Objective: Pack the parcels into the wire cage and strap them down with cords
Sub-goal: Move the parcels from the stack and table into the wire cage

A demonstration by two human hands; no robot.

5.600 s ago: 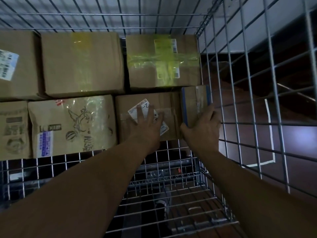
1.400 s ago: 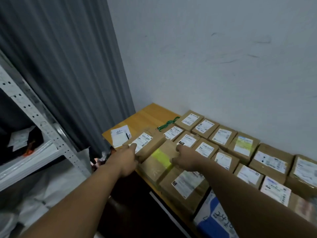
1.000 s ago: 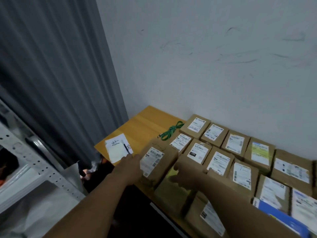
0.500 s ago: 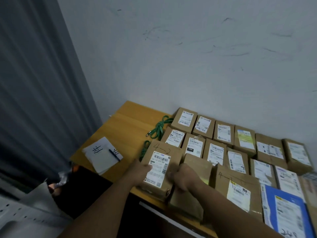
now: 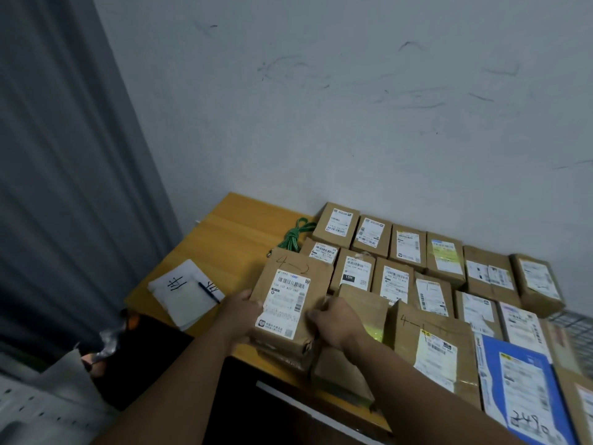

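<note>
Brown cardboard, white shipping label, "4-2" scrawled on top: one parcel (image 5: 288, 303) is held at the near edge of the tabletop (image 5: 224, 232), clamped between two hands. The left hand (image 5: 239, 316) grips its left side, and the right hand (image 5: 333, 322) curls round its right side. Beyond the hands lies one green cord (image 5: 293, 236). Farther off, six back-row parcels (image 5: 407, 247) line the wall.
</note>
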